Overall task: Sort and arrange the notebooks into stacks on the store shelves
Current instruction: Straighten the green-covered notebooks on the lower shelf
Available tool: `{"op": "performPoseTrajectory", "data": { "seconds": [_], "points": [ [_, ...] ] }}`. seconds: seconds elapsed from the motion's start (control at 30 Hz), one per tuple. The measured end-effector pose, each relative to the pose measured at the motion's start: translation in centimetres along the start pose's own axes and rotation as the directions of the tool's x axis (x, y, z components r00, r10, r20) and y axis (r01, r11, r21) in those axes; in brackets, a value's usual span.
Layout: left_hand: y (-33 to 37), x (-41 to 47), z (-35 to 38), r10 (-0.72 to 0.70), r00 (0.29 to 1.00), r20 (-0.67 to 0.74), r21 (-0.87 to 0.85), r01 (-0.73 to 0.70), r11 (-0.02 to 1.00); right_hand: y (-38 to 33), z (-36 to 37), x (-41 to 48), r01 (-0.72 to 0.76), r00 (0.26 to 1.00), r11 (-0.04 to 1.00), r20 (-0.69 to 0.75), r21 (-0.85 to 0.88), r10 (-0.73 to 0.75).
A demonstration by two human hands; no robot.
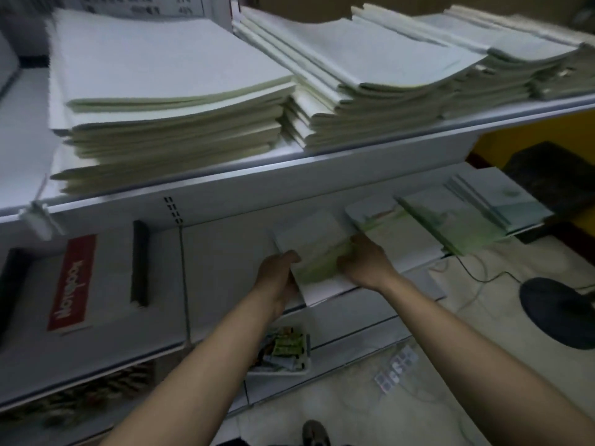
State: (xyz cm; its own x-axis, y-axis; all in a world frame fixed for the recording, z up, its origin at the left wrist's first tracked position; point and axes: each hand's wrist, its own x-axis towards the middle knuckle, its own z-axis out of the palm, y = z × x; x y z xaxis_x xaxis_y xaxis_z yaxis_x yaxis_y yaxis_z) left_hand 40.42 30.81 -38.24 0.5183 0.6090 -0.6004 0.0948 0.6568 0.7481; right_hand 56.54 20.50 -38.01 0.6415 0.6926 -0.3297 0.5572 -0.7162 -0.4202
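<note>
A stack of pale notebooks with a green-tinted cover (314, 252) lies on the middle shelf (225, 252). My left hand (277, 275) grips its left edge, thumb on top. My right hand (363, 262) holds its right side, fingers curled over the cover. To the right, more green-and-white notebook stacks (402, 230) overlap along the same shelf, up to a blue-green one (502, 201). On the upper shelf (354, 152) sit tall piles of white notebooks (167, 91), with fanned piles (370, 75) beside them.
A red "Notebook" cover (72, 281) lies on the middle shelf at the left, between dark-edged books (140, 262). A tray of colourful packets (283, 349) sits on the lower shelf. A black round base (560, 310) and cables lie on the floor at the right.
</note>
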Motion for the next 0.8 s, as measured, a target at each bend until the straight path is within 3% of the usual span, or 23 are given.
{"op": "performPoseTrajectory", "data": {
  "seconds": [0.13, 0.27, 0.37, 0.47, 0.57, 0.67, 0.8],
  "points": [
    [0.2, 0.3, 2.1, -0.039, 0.992, -0.119, -0.036, 0.035, 0.999, -0.3, -1.2, 0.7, 0.008, 0.999, 0.997, 0.05, 0.075, -0.012],
    [0.3, 1.6, 1.9, -0.063, 0.991, -0.122, -0.029, 0.06, 0.998, -0.3, -1.9, 1.4, -0.081, 0.994, 0.975, 0.09, 0.206, 0.064],
    [0.5, 1.9, 1.2, -0.067, 0.993, -0.095, 0.003, 0.067, 0.998, -1.0, -1.3, 1.2, -0.158, 0.983, 0.832, 0.168, 0.532, 0.079],
    [0.4, 1.6, -0.3, 0.03, 0.999, -0.028, 0.131, -0.026, 0.991, -1.4, 0.0, 0.7, -0.17, 0.98, 0.708, 0.195, 0.686, 0.046],
    [0.6, 0.4, -2.6, 0.212, 0.97, 0.118, 0.219, -0.234, 0.947, -1.7, 1.0, 0.0, -0.073, 0.996, 0.59, 0.091, 0.804, -0.001],
    [1.5, -0.8, -4.0, 0.416, 0.892, 0.179, 0.314, -0.452, 0.835, -3.2, 0.7, -1.0, 0.121, 0.993, 0.518, -0.103, 0.847, -0.062],
    [1.9, -1.7, -4.4, 0.551, 0.815, 0.179, 0.377, -0.574, 0.727, -5.1, -0.8, -1.5, 0.349, 0.935, 0.551, -0.322, 0.758, -0.15]
  ]
}}
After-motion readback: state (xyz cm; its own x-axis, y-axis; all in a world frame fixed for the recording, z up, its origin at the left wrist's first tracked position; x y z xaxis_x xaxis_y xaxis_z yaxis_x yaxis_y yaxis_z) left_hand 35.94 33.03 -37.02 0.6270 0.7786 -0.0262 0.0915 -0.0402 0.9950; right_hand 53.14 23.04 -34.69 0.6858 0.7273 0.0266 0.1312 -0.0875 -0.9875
